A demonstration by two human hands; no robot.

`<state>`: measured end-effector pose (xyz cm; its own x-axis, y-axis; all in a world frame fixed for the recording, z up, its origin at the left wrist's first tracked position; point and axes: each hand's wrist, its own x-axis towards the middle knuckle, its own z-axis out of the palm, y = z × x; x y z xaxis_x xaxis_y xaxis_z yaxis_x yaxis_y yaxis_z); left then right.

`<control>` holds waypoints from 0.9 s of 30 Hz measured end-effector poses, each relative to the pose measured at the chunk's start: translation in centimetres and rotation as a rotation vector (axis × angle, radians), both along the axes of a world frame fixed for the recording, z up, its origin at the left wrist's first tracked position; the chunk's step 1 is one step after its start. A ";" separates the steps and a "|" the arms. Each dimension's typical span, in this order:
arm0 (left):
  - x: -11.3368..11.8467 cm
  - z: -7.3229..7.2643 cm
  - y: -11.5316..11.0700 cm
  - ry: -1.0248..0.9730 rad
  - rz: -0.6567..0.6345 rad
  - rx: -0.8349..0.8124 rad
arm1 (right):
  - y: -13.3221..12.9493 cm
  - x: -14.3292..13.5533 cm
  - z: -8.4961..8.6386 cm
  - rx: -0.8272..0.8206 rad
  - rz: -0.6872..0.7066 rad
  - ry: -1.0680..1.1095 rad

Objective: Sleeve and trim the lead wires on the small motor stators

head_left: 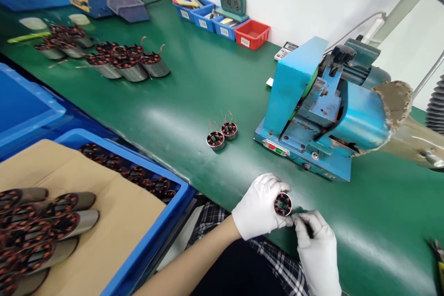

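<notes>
Stator [282, 212] in left hand [257, 208]: 1 | stators [215, 146] near blue machine [308, 115]: 2

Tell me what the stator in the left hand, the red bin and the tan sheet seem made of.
Stator: silvery rim suggests bare metal; coppery coils look like wire. Red bin: probably plastic, smooth and evenly coloured. Tan sheet: likely cardboard, matt and brown.
</notes>
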<state>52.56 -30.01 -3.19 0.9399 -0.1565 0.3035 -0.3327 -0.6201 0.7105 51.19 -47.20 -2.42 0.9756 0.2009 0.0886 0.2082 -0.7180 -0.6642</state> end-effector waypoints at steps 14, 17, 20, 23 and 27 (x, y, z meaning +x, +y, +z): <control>0.1 0.7 1.3 0.083 -0.190 -0.030 | 2.0 2.3 2.5 0.093 0.324 0.053; 0.1 0.8 1.3 0.102 -0.193 -0.043 | 1.9 2.1 1.3 0.277 0.213 0.080; 0.2 0.8 1.1 0.104 -0.195 -0.045 | 0.7 2.1 0.6 0.414 0.094 0.136; 0.3 0.8 0.9 0.097 -0.172 -0.053 | 0.0 1.5 1.1 0.411 -0.018 0.072; 0.3 0.8 0.8 0.102 -0.146 -0.046 | 0.4 0.2 2.2 0.196 0.113 -0.200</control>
<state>52.91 -29.21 -2.39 0.9344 -0.2818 0.2181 -0.3419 -0.5365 0.7716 51.36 -46.78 -0.22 0.9071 0.2675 0.3249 0.4205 -0.5453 -0.7252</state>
